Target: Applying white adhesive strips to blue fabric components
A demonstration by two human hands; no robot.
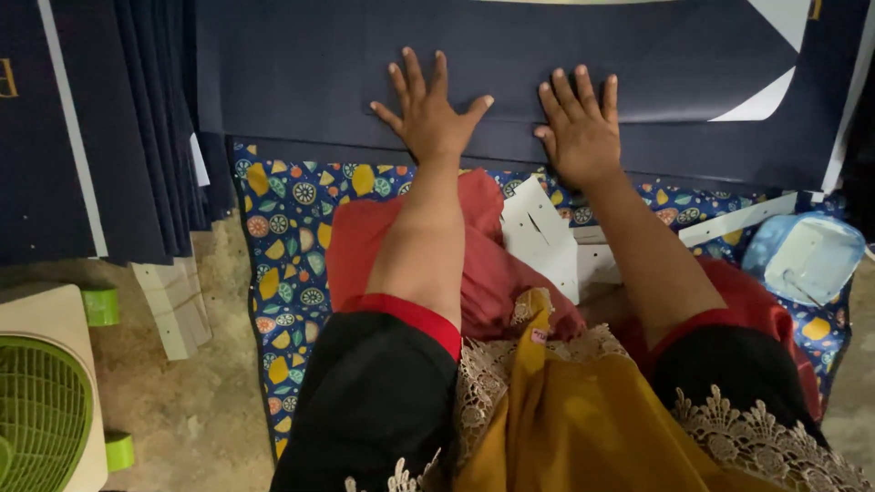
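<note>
My left hand [428,114] lies flat, fingers spread, on a large dark navy sheet of card [301,73] spread on the floor before me. My right hand [581,128] presses flat beside it on the same sheet, near its front edge. Neither hand holds anything. White undersides of the card show at the upper right corner [761,100]. Red cloth [483,264] covers my lap under both forearms.
A stack of more navy sheets [100,128] lies at the left. A patterned blue mat [292,228] covers the floor. White card pieces [542,232] lie by my knees, a light blue lid [807,255] at right, a green fan [41,401] at lower left.
</note>
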